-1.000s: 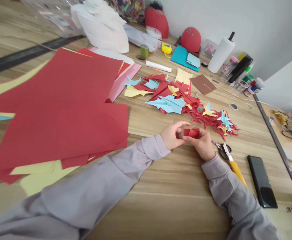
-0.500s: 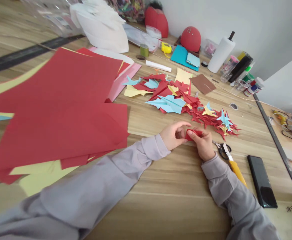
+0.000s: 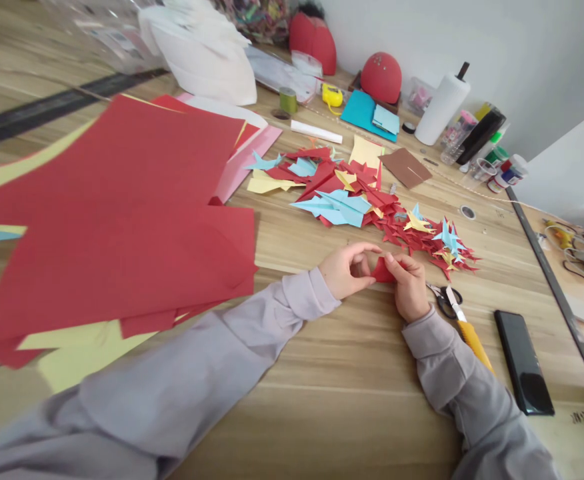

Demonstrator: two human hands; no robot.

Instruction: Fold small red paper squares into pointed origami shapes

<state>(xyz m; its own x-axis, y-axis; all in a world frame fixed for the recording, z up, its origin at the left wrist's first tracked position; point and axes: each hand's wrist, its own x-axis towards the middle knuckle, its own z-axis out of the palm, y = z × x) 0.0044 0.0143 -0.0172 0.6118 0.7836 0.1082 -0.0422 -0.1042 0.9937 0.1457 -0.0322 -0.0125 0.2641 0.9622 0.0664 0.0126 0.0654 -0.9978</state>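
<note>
Both hands meet low over the wooden table (image 3: 352, 373), wrists resting on it. Left hand (image 3: 345, 270) and right hand (image 3: 408, 287) pinch a small folded red paper piece (image 3: 382, 271) between them; left fingers curl at its left edge, right thumb and fingers press down on its right side. The piece sits just above the tabletop, partly hidden by the fingers, so its exact shape is unclear. Grey sleeves cover both forearms.

Just behind the hands: a heap of folded paper shapes (image 3: 372, 200), mostly red with some light blue and yellow, spread across the table. To the left, a loose stack of large red sheets (image 3: 122, 220) with yellow sheets showing beneath. Just right of the right hand lie scissors (image 3: 442, 299) and a yellow utility knife (image 3: 475, 340), side by side. Farther right, a black phone (image 3: 523, 362), face up. Along the far edge: a white paper towel roll (image 3: 442, 110), a red dome-shaped object (image 3: 381, 77), small jars and bottles.
</note>
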